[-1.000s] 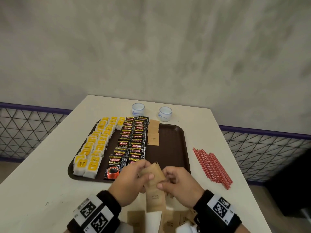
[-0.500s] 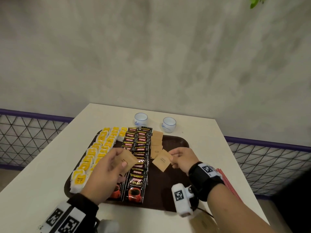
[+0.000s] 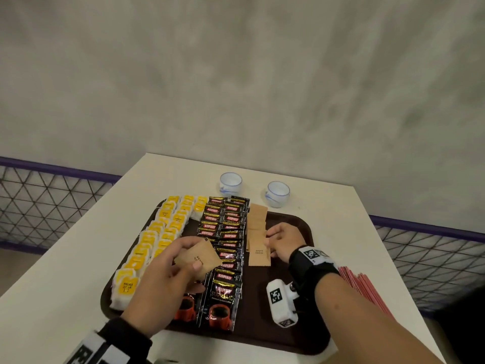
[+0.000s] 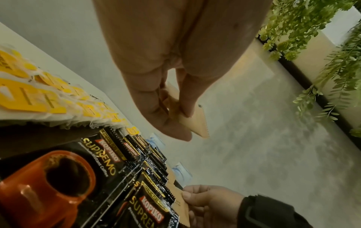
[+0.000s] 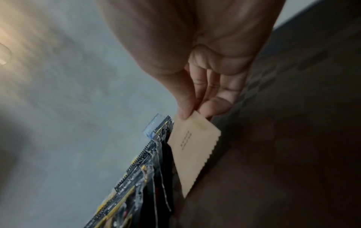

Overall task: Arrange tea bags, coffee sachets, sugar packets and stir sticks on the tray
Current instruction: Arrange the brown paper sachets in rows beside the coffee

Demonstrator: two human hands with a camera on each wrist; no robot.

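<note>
A dark brown tray (image 3: 288,334) holds yellow tea bags (image 3: 154,240) on its left, black coffee sachets (image 3: 225,245) in the middle and a column of brown sugar packets (image 3: 256,222) beside them. My left hand (image 3: 168,279) hovers over the coffee sachets and pinches a few brown sugar packets (image 3: 198,258) (image 4: 195,123). My right hand (image 3: 282,241) pinches the far corner of one sugar packet (image 3: 258,252) (image 5: 191,148) lying at the near end of that column. Red stir sticks (image 3: 364,290) lie on the table right of the tray.
Two small white cups (image 3: 230,183) (image 3: 277,193) stand on the white table (image 3: 341,232) behind the tray. The tray's right half is bare. A wire-mesh railing (image 3: 47,203) runs behind the table edges, and a grey wall rises beyond.
Both hands moved from the table's near edge out over the tray. The right hand carried one sugar packet to the column and lowered it flat; the left kept the rest.
</note>
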